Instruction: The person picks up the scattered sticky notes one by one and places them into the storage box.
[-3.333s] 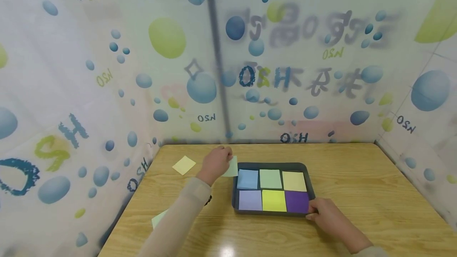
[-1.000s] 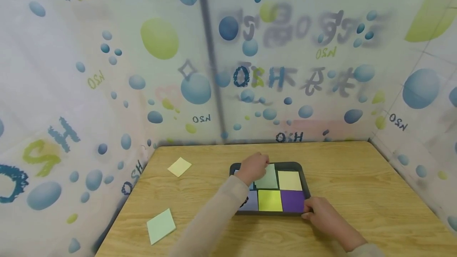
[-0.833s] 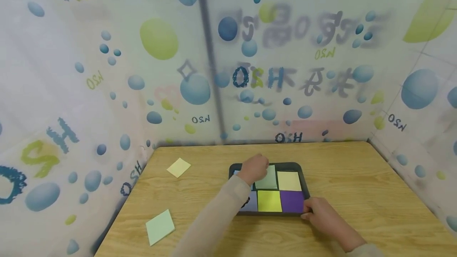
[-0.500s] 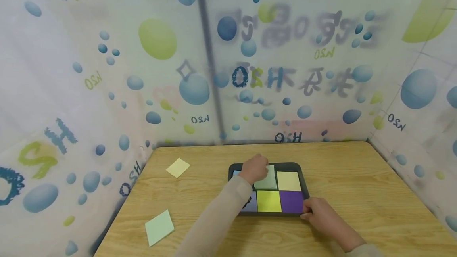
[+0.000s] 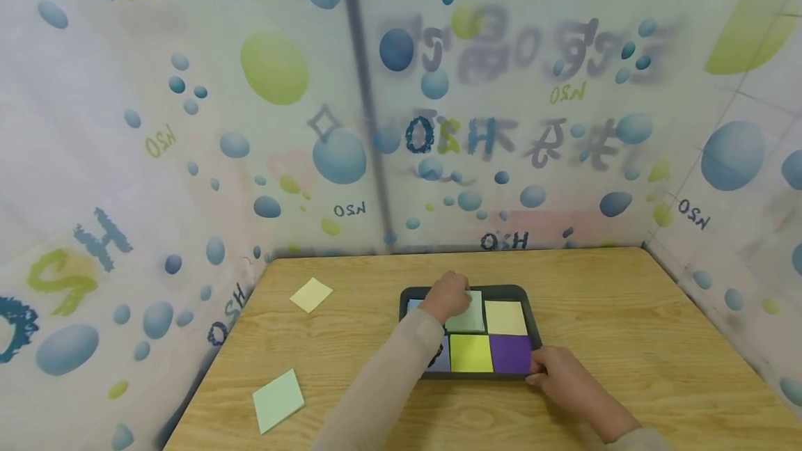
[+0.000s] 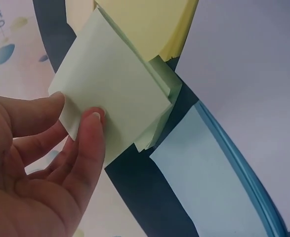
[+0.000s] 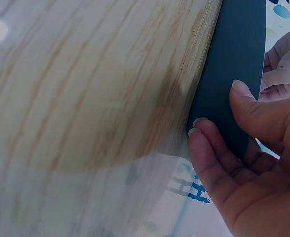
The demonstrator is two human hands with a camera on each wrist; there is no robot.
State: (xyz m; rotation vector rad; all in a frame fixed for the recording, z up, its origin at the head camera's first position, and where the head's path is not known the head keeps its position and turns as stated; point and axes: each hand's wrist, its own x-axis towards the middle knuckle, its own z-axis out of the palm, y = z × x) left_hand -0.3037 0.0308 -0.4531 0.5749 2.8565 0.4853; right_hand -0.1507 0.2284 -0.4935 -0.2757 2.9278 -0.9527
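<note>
My left hand (image 5: 447, 298) pinches a pale green sticky note pad (image 6: 107, 81) between thumb and fingers, tilted over the green stack (image 6: 167, 79) in the tray's back middle place. My right hand (image 5: 566, 376) grips the dark grey tray (image 7: 228, 59) at its front right corner, thumb on the outer wall. Also in the tray are pale yellow notes (image 5: 506, 317), bright yellow notes (image 5: 471, 353) and purple notes (image 5: 510, 353). Blue notes (image 6: 199, 168) and lavender notes (image 5: 442, 359) are partly hidden by my left hand and sleeve in the head view.
On the wooden table (image 5: 626, 326), left of the tray, lie a pale yellow note (image 5: 310, 295) at the back and a pale green note (image 5: 278, 401) nearer the front. A patterned curtain (image 5: 551, 89) stands behind the table and along both sides.
My left hand has carried the green pad rightward from beside the tray to above its back middle place. The front green note came out from behind my sleeve. My right hand keeps its grip.
</note>
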